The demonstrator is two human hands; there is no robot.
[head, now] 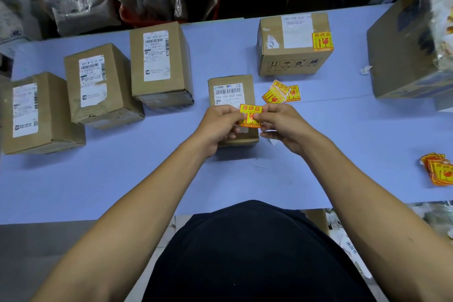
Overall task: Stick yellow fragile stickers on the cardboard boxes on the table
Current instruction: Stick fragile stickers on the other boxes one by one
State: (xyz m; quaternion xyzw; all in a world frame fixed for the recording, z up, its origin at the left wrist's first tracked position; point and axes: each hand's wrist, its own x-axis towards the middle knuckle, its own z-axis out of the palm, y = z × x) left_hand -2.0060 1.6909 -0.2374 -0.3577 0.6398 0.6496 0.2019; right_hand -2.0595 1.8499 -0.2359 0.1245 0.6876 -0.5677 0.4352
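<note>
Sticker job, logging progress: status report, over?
Left hand and right hand both pinch one yellow sticker above the small box. Far box already stickered. Nothing in the way.

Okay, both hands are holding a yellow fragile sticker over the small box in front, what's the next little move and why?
Probably finish peeling the backing, then press the sticker onto the small box just below. The left hand and right hand pinch its lower edge above that box, which shows no yellow sticker, while the far box already has one.
</note>
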